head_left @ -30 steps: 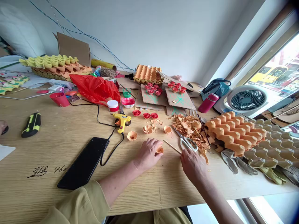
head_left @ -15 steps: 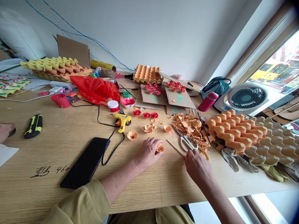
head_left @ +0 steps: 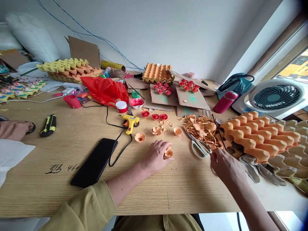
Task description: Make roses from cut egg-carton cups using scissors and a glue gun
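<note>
My left hand [head_left: 157,156] is closed around a small orange flower cup [head_left: 169,152] cut from egg-tray pulp, holding it at the table top. To the right, my right hand [head_left: 223,163] has curled fingers beside the scissors' white handles [head_left: 201,149]; what it grips, if anything, is hidden. Ahead of my left hand lie a petalled cup [head_left: 140,137], another petalled cup [head_left: 156,130] with scraps, and a plain round cup [head_left: 177,131]. Behind them sit red-painted roses [head_left: 155,116].
A yellow glue gun [head_left: 130,123] with a black cord and a black phone [head_left: 93,163] lie left. Pulp scraps [head_left: 199,128] and orange egg trays [head_left: 258,134] fill the right side. Another person's sleeve [head_left: 16,130] shows at far left, near a utility knife [head_left: 48,125].
My right hand has moved right, away from the cup; the thin wooden stick it held no longer shows. My left hand still holds the flower cup. The view has turned slightly left.
</note>
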Tool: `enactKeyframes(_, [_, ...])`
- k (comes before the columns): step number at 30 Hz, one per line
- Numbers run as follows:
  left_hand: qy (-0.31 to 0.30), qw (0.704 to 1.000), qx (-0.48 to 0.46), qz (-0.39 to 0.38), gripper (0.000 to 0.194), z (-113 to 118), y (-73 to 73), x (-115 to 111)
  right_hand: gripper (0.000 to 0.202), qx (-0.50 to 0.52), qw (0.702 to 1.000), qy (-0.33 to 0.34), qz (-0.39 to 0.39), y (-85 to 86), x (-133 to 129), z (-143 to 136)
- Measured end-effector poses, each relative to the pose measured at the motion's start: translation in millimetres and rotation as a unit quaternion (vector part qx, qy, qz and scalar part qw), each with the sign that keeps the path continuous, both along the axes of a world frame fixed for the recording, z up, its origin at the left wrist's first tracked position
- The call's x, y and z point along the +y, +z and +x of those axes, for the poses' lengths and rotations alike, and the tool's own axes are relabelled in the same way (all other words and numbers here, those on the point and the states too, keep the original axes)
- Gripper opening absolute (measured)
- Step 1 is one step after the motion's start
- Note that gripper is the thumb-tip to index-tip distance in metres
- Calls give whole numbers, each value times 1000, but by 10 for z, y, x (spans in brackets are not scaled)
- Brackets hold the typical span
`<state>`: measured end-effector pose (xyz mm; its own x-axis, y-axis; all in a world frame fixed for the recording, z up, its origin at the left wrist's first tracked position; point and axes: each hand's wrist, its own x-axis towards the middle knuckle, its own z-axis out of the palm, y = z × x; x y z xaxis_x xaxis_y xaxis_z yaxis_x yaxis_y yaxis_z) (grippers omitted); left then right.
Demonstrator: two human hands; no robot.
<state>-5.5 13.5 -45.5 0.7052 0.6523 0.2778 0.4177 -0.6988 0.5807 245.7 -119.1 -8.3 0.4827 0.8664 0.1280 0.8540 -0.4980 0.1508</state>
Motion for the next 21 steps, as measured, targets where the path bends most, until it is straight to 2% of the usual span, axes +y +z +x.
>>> enactKeyframes(6, [17, 1000, 2, -7, 55, -4, -1, -19, 23, 3, 1000, -10, -2, 16, 181, 92])
enactKeyframes(11, [25, 1000, 2, -9, 49, -5, -27, -20, 22, 35, 999, 0, -16, -29, 161, 144])
enactKeyframes(14, [22, 1000, 6, -4, 50, -8, -40, -23, 21, 12, 997, 56, 43, -55, 111, 109])
enactKeyframes(17, [23, 1000, 5, 7, 54, -9, -40, -46, 22, -31, 985, 124, 117, -7, 140, -82])
enactKeyframes(21, [32, 998, -22, 41, 52, -27, 52, -48, 21, 59, 960, 210, 177, 173, 374, -482])
